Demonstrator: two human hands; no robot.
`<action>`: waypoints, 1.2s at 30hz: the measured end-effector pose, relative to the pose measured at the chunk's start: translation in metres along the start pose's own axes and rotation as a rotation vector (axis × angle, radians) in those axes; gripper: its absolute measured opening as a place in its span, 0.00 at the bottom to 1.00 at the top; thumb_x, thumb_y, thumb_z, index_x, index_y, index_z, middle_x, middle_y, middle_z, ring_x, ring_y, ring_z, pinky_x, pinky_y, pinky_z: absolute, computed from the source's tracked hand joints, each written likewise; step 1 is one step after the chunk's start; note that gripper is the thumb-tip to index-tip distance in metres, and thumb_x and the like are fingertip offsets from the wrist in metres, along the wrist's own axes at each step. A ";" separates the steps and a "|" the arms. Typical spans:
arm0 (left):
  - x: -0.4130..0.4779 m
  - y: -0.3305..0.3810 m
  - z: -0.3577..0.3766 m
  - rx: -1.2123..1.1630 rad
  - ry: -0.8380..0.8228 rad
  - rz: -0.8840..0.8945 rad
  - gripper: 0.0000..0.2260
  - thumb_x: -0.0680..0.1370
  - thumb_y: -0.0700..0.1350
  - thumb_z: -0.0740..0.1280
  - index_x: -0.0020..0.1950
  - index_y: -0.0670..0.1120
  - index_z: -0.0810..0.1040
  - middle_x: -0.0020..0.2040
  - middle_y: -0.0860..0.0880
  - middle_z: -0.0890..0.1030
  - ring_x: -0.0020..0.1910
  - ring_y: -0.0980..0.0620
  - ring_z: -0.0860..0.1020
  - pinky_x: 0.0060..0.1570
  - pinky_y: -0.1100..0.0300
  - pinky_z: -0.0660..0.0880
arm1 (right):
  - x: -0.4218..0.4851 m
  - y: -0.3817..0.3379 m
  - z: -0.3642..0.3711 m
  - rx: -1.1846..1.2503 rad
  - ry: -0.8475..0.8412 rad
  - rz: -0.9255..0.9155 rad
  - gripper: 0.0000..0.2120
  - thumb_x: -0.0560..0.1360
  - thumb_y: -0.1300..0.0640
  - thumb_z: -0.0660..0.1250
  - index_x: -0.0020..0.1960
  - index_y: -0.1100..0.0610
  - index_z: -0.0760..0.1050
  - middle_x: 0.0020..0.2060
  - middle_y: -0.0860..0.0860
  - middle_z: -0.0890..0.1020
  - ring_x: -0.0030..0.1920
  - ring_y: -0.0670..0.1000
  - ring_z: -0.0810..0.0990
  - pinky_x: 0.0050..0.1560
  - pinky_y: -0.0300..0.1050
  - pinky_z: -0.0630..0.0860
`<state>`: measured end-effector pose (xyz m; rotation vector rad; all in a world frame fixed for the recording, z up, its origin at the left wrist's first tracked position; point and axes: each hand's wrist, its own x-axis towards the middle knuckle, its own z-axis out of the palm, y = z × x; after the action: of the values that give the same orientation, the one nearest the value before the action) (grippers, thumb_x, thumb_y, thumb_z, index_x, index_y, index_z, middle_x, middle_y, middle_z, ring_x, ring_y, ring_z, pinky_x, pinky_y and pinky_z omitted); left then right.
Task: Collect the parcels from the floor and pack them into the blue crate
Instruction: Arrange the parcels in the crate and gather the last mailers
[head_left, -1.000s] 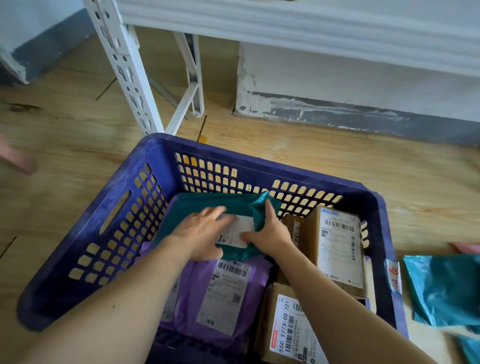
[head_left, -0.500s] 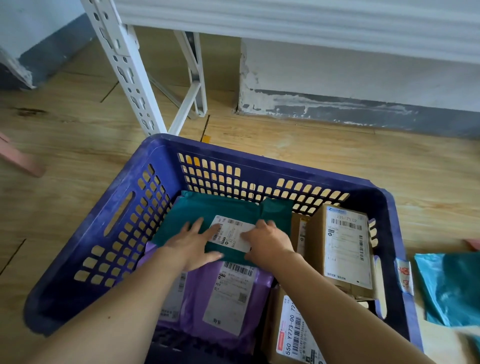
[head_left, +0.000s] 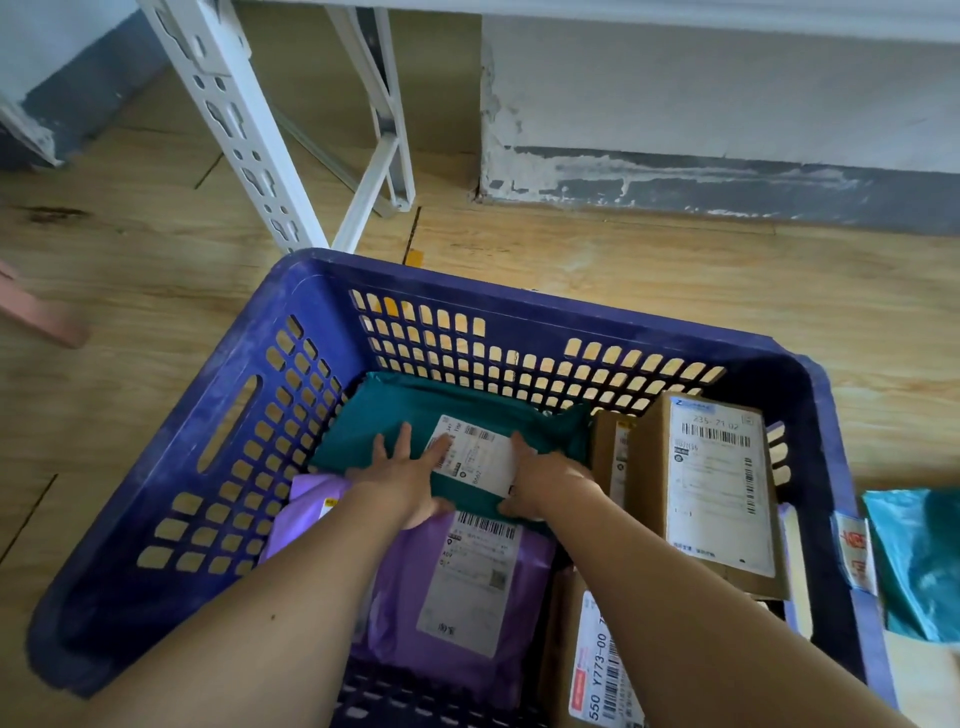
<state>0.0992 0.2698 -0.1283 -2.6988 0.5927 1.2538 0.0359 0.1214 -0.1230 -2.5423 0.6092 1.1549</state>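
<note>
The teal parcel's corner, lifted by the right hand a second ago, now lies flat. Head view: the teal parcel (head_left: 395, 415) lies against the blue crate's (head_left: 519, 296) far wall and overlaps a purple parcel (head_left: 405, 597) nearer the near edge. Cardboard boxes (head_left: 717, 493) stand along the right wall. The left hand (head_left: 405, 478) and the right hand (head_left: 545, 480) press flat on the teal parcel, fingers extended, gripping nothing.

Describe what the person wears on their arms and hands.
Nothing that shows. The left hand and right hand have no gloves or rings, neither wrist carries a watch or bracelet, and no sleeve appears up to the frame edge.
</note>
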 end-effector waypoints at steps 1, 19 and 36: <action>-0.001 0.001 -0.002 -0.003 -0.001 -0.002 0.37 0.77 0.60 0.62 0.75 0.62 0.38 0.77 0.49 0.34 0.76 0.39 0.37 0.69 0.31 0.53 | -0.002 -0.001 -0.001 0.005 0.008 -0.010 0.47 0.73 0.45 0.68 0.77 0.50 0.37 0.65 0.59 0.70 0.61 0.58 0.74 0.60 0.52 0.74; -0.079 0.042 -0.043 -0.104 0.421 0.178 0.31 0.78 0.48 0.65 0.77 0.50 0.53 0.77 0.45 0.55 0.75 0.43 0.58 0.71 0.46 0.62 | -0.137 0.048 -0.044 0.138 0.593 -0.301 0.23 0.77 0.56 0.62 0.72 0.52 0.64 0.66 0.54 0.71 0.65 0.55 0.69 0.64 0.49 0.70; -0.192 0.268 -0.025 0.022 0.699 0.819 0.19 0.79 0.44 0.62 0.70 0.51 0.68 0.73 0.50 0.63 0.70 0.49 0.64 0.66 0.53 0.63 | -0.259 0.248 0.012 0.442 0.874 0.114 0.19 0.73 0.60 0.64 0.64 0.51 0.74 0.62 0.51 0.76 0.61 0.54 0.75 0.57 0.43 0.69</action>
<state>-0.0997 0.0754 0.0501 -2.9107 1.8948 0.2742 -0.2455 -0.0221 0.0474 -2.5203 1.0567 -0.1515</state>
